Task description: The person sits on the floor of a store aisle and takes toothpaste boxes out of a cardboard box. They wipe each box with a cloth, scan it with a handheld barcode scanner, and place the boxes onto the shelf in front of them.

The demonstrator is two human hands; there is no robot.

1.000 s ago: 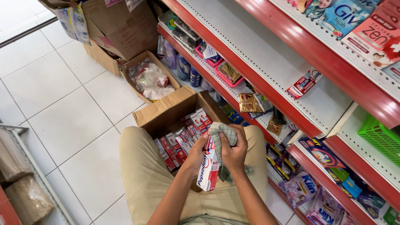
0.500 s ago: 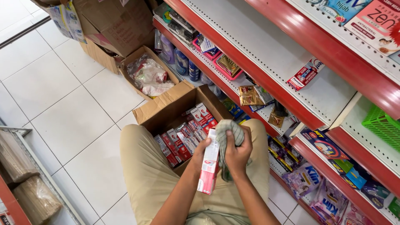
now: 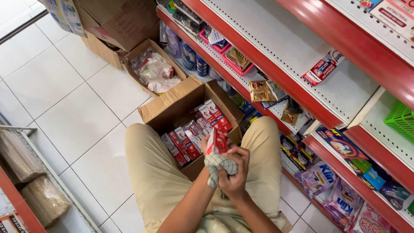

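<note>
Two red-edged white metal shelves (image 3: 297,56) run along the right side, above a white tiled floor (image 3: 64,112) on which the person sits cross-legged in beige trousers (image 3: 159,172). On the upper shelf lies a single red and white toothpaste carton (image 3: 321,69); the lower shelves carry sachets, bottles and purple packets. Against the shelving stands a large closed brown cardboard box (image 3: 120,19), and in front of it an open brown carton (image 3: 151,71) holding clear plastic bags. Between the person's knees sits an open brown cardboard box (image 3: 172,103), packed with rows of red and white toothpaste cartons (image 3: 194,131).

Just in front of that box, above the lap, both hands are held together. The left hand (image 3: 211,144) is mostly hidden behind the carton and cloth; it grips a small red toothpaste box (image 3: 216,142), held upright with its end toward the camera. The right hand (image 3: 235,170) is clenched around a white and green checked cloth (image 3: 219,166), which is pressed against the lower part of the small box. The small box thus sits between the two hands, touching both the cloth and the fingers, and close over the open box's near edge.
</note>
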